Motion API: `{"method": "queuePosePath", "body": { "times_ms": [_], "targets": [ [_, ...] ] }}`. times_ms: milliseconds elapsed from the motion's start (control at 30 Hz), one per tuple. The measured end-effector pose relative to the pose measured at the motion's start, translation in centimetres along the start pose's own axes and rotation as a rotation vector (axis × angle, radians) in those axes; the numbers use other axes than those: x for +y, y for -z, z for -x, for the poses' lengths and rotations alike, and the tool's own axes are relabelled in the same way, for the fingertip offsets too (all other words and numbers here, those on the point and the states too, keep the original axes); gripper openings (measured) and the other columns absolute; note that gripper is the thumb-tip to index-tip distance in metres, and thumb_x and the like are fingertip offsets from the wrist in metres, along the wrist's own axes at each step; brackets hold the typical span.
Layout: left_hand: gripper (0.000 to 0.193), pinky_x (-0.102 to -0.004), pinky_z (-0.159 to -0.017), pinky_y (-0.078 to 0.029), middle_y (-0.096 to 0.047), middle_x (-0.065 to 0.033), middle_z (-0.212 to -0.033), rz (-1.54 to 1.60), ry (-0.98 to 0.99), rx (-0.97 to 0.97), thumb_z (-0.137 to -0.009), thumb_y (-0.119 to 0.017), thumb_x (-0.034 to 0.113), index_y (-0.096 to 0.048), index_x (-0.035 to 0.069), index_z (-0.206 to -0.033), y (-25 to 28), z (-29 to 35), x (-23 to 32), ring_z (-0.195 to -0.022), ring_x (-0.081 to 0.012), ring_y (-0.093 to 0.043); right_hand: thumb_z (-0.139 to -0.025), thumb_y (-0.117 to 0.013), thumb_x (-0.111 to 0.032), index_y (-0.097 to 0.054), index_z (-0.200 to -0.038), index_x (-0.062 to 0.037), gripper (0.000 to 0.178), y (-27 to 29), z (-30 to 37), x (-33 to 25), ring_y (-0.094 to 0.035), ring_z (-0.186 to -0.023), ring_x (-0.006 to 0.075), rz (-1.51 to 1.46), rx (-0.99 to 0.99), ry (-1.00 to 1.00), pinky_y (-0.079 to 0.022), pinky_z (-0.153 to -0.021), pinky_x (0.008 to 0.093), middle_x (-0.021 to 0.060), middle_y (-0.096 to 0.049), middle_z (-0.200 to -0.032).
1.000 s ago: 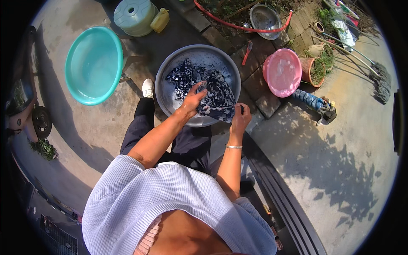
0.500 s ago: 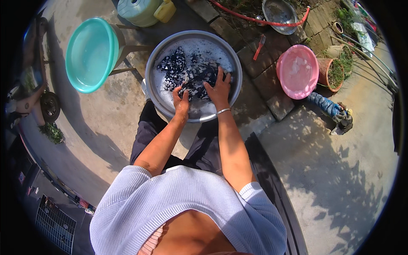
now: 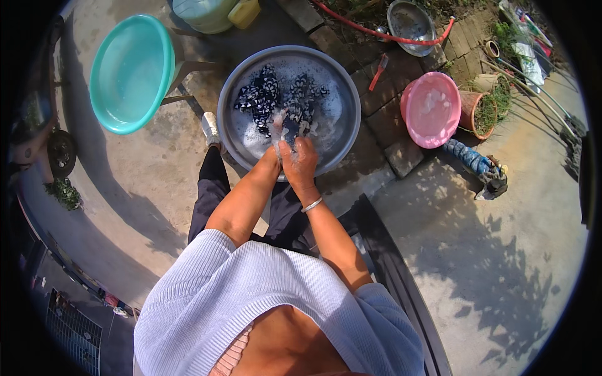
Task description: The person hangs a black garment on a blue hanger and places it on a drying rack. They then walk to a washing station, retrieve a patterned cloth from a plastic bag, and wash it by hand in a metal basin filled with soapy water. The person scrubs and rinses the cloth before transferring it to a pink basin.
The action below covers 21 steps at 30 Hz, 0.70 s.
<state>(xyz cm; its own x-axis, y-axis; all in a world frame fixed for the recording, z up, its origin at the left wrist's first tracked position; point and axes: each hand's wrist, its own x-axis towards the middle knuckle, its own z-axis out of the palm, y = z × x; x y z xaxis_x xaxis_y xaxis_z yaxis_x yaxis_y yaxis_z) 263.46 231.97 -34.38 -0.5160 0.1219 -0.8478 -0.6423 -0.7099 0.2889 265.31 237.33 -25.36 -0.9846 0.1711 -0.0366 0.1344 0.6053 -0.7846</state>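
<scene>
A dark navy cloth with a white flower pattern (image 3: pixel 260 94) lies bunched in sudsy water in a wide metal basin (image 3: pixel 355 119). My left hand (image 3: pixel 278 130) reaches over the near part of the cloth, coated in white suds. Its fingers are smeared by motion and foam. Close against the left wrist is my right hand (image 3: pixel 301 158), its fingers curled inward at the near side of the basin. What lies in that curl, if anything, is hidden. Foam and splashed water surround both hands.
A turquoise basin (image 3: pixel 168 78) of water stands on a stool at left. To the right sit a pink basin (image 3: pixel 433 135) and a potted plant (image 3: pixel 480 116). A red-handled brush (image 3: pixel 378 72) lies on the bricks below a red hose (image 3: pixel 376 34).
Both hands have drawn together toward the basin's near side. My right hand has left the cloth's right part and come beside the left wrist. The cloth now lies more spread out.
</scene>
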Motion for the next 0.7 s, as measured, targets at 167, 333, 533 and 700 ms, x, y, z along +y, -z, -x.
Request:
{"method": "queuePosePath", "body": {
  "times_ms": [167,333,533,700],
  "targets": [
    [0.034,-0.0301,-0.062,-0.046,-0.061,-0.0037,-0.078,-0.943,-0.669,0.014,-0.093,-0.051,0.035,-0.060,0.004,-0.086,1.2,0.3,0.1,-0.079,-0.0142,-0.057,-0.083,-0.059,-0.016,-0.055,-0.070,-0.0004,0.020,-0.7,-4.2,3.3,-0.053,-0.067,0.0364,0.132,0.128,-0.064,-0.043,-0.061,0.0448,0.0167,-0.054,-0.073],
    [0.027,-0.0305,-0.076,-0.042,-0.059,-0.0153,-0.078,-1.009,-0.476,0.026,-0.084,-0.063,0.023,-0.058,0.001,-0.099,0.1,6.2,3.0,-0.077,-0.0225,-0.056,-0.081,-0.058,-0.014,-0.060,-0.071,0.0019,0.019,2.8,-4.0,9.1,-0.057,-0.075,0.0361,0.307,0.100,-0.133,-0.047,-0.067,0.0435,0.0172,-0.057,-0.078],
    [0.063,-0.0394,-0.098,-0.035,-0.044,-0.0229,-0.123,-1.173,-0.692,0.281,-0.081,-0.067,0.027,-0.038,0.006,-0.133,6.1,5.6,2.7,-0.115,-0.0326,-0.043,-0.077,-0.064,-0.023,-0.048,-0.121,0.0004,0.052,2.5,-8.1,6.5,-0.056,-0.092,0.0422,0.410,-0.078,-0.245,-0.047,-0.080,0.0466,0.0263,-0.051,-0.111],
    [0.078,-0.0423,-0.097,-0.038,-0.041,-0.0178,-0.131,-0.259,-0.053,0.138,-0.086,-0.062,0.040,-0.015,0.013,-0.142,3.0,3.3,6.9,-0.119,-0.0294,-0.044,-0.067,-0.069,-0.023,-0.042,-0.129,-0.0017,0.071,-5.2,-9.4,6.3,-0.050,-0.100,0.0492,0.545,-0.176,-0.192,-0.046,-0.085,0.0470,0.0300,-0.050,-0.114]
  ]
}}
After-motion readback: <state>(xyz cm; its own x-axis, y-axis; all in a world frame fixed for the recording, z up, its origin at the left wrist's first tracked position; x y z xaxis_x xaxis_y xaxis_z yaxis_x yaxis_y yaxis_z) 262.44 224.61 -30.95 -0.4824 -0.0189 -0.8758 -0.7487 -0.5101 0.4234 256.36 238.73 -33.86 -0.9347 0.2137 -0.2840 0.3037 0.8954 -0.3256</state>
